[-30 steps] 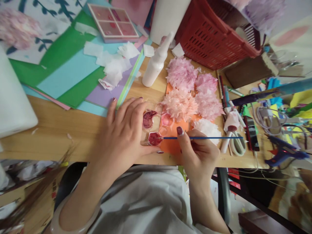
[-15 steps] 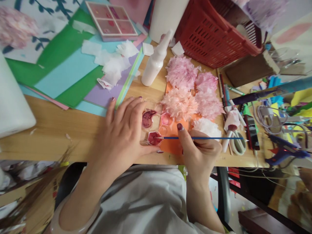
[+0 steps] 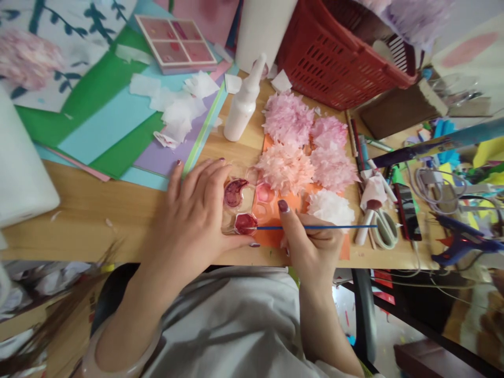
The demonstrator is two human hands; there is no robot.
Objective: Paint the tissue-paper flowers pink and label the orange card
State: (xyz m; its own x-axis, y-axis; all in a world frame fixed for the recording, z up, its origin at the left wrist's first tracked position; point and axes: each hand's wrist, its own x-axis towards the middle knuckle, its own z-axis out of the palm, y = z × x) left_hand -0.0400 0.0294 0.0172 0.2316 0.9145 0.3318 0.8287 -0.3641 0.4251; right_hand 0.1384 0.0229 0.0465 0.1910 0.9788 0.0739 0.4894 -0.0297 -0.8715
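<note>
Right hand (image 3: 315, 244) pinches a slim brush (image 3: 271, 228), tip at the palette's (image 3: 249, 202) dark-red well (image 3: 244, 224)
The palette sits near the worktop's (image 3: 98, 210) front edge; the left hand (image 3: 192, 212), fingers spread, rests along its side, presumably bracing it against sliding.

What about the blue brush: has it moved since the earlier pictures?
Yes. The blue brush has shifted left in the picture: its back end now reaches less far across the scissors.
</note>
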